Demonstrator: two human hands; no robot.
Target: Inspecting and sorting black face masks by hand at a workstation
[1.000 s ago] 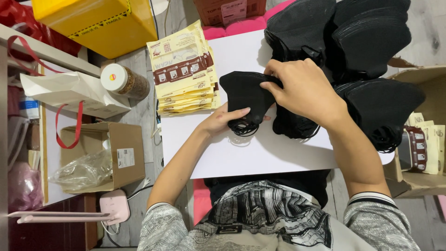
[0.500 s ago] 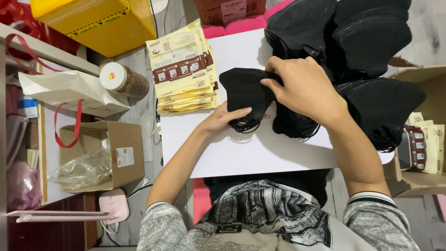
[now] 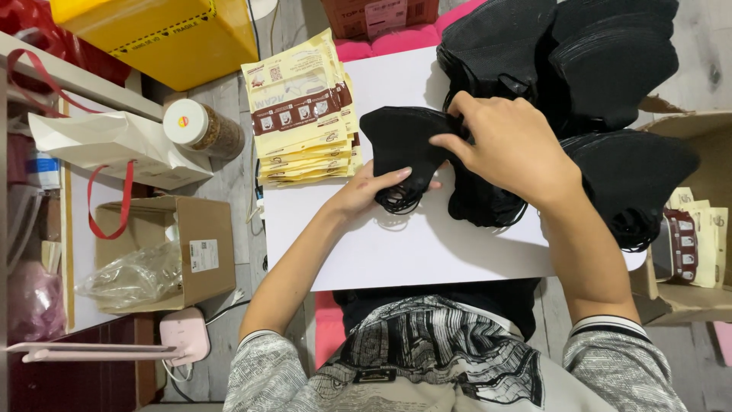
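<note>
Both hands are on one folded black face mask (image 3: 402,141) in the middle of the white worktop (image 3: 427,252). The left hand (image 3: 366,191) lies low on it, fingers stretched flat over the mask's lower edge where the black ear loops (image 3: 396,202) bunch up, thumb tucked beside them. The right hand (image 3: 511,149) comes in from the other side, fingers curled and pinching the mask's upper right edge, so the mask is held between the two hands, flat on the worktop.

Just beneath the right hand sits a small heap of black masks (image 3: 480,202), loops spilling out at the bottom. Beyond it, big stacks of black masks (image 3: 602,69) fill the far right of the worktop, and one more stack (image 3: 633,183) leans out over its right edge.

To the left of the held mask, touching the worktop's edge, a fanned stack of cream-and-brown packets (image 3: 301,114). Next to those, a round jar with a white lid (image 3: 200,128). More packets stand in a cardboard box (image 3: 698,236) at the right. On the far left, an open cardboard box holding a clear plastic bag (image 3: 130,278), a white bag with red handles (image 3: 107,145), and a yellow container (image 3: 171,34) up top.
</note>
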